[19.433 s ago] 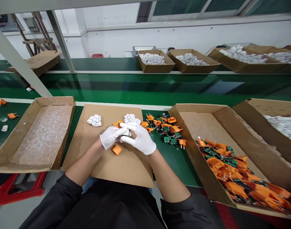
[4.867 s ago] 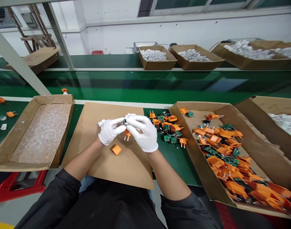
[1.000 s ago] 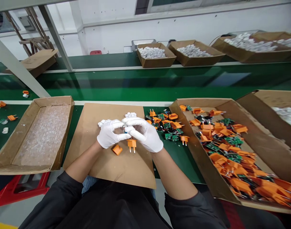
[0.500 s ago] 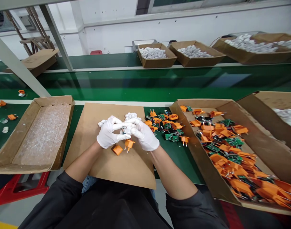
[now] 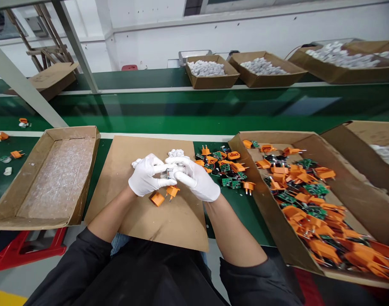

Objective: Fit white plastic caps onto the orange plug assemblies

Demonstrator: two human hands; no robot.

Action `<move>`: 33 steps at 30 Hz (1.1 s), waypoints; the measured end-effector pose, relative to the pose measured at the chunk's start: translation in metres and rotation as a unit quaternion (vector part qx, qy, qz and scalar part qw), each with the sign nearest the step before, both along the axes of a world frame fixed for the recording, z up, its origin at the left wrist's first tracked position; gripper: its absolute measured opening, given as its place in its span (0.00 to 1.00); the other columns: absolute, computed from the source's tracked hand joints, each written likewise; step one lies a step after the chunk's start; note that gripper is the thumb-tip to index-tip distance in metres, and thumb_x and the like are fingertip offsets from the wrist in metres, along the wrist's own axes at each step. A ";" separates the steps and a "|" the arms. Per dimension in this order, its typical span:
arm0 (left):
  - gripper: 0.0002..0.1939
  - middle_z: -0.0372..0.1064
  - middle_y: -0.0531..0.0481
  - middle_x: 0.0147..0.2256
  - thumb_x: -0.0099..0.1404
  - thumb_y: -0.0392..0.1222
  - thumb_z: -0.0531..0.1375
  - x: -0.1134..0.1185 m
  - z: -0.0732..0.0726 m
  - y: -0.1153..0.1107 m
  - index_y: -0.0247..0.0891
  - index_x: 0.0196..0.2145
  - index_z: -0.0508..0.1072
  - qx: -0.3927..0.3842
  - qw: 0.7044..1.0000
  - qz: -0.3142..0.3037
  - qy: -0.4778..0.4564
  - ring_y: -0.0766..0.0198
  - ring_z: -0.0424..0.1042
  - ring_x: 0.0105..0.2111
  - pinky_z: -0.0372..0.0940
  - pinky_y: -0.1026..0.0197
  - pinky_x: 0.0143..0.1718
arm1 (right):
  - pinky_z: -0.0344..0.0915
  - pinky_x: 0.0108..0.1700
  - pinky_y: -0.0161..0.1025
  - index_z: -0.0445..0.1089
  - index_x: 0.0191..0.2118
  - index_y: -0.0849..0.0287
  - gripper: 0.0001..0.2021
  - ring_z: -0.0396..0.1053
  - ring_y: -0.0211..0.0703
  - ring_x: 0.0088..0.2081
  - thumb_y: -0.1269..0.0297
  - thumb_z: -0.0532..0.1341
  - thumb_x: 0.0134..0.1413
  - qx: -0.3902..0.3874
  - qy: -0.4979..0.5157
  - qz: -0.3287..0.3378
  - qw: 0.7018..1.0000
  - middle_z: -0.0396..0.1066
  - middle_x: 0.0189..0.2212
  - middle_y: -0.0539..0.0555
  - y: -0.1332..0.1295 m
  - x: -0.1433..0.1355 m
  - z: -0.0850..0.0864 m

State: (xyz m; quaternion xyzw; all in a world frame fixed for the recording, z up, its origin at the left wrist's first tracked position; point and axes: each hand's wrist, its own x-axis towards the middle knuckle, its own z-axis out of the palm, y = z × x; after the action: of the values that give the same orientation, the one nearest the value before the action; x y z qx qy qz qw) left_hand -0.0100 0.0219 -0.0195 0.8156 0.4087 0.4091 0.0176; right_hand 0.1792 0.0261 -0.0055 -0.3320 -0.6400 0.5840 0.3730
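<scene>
My left hand [image 5: 146, 175] and my right hand [image 5: 194, 176], both in white gloves, meet over a brown cardboard sheet [image 5: 143, 221]. Between their fingertips they grip a small white plastic part [image 5: 170, 172] with metal or circuit bits showing at its left end; the fingers hide much of it. Just below the hands lie an orange plug shell [image 5: 157, 199] and an orange two-pin plug [image 5: 172, 192]. Behind the fingers sits a little heap of white plastic parts [image 5: 176, 153], with another white piece [image 5: 136, 163] beyond my left hand.
Orange plugs and green circuit boards [image 5: 226, 168] lie heaped right of the sheet. A large cardboard box [image 5: 261, 221] of the same stands farther right. At left is a shallow cardboard tray [image 5: 54, 182]. Boxes of white parts [image 5: 210, 80] line the back shelf beyond the green belt [image 5: 143, 112].
My right hand has shifted slightly right and turned, its thumb now lying along the white part. My left hand still grips the part in nearly the same place.
</scene>
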 end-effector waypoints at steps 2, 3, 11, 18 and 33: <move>0.21 0.68 0.50 0.25 0.55 0.63 0.64 0.000 0.001 0.000 0.43 0.34 0.80 -0.002 1.000 0.000 0.014 0.65 0.64 0.28 0.58 0.61 0.29 | 0.69 0.39 0.47 0.67 0.49 0.54 0.26 0.69 0.44 0.34 0.44 0.64 0.48 -0.005 -0.004 0.017 1.000 0.68 0.32 0.52 -0.001 0.001 0.002; 0.20 0.68 0.50 0.24 0.56 0.62 0.63 -0.001 0.001 0.000 0.43 0.33 0.80 -0.001 1.000 -0.009 0.025 0.66 0.63 0.28 0.58 0.61 0.29 | 0.69 0.39 0.47 0.67 0.49 0.54 0.25 0.69 0.44 0.34 0.45 0.65 0.48 -0.005 -0.009 0.020 1.000 0.68 0.32 0.52 -0.002 0.001 0.003; 0.15 0.66 0.52 0.21 0.63 0.55 0.60 0.000 0.008 0.003 0.42 0.30 0.79 0.002 0.997 -0.052 0.052 0.67 0.60 0.25 0.55 0.62 0.27 | 0.70 0.41 0.47 0.65 0.48 0.56 0.21 0.69 0.43 0.36 0.53 0.65 0.51 0.025 -0.028 0.036 0.999 0.69 0.37 0.54 -0.001 0.002 0.006; 0.12 0.65 0.53 0.20 0.64 0.52 0.59 0.000 0.008 0.006 0.45 0.36 0.79 0.025 0.994 -0.064 0.086 0.68 0.55 0.21 0.48 0.61 0.24 | 0.71 0.42 0.48 0.66 0.50 0.54 0.23 0.71 0.43 0.37 0.50 0.65 0.52 -0.004 0.011 0.050 0.999 0.70 0.39 0.55 0.000 0.004 0.002; 0.13 0.62 0.54 0.19 0.63 0.52 0.60 0.004 0.016 -0.001 0.43 0.32 0.79 0.004 0.995 -0.090 0.045 0.69 0.58 0.22 0.56 0.63 0.26 | 0.70 0.45 0.49 0.71 0.48 0.53 0.22 0.72 0.47 0.41 0.43 0.59 0.55 -0.040 0.063 0.060 0.995 0.73 0.39 0.54 0.005 0.006 -0.002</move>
State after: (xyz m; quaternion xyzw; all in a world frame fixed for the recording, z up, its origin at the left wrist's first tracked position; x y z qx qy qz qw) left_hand -0.0061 0.0207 -0.0039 0.8668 0.3321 0.3706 0.0333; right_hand 0.1847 0.0307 -0.0072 -0.2703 -0.6095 0.6506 0.3636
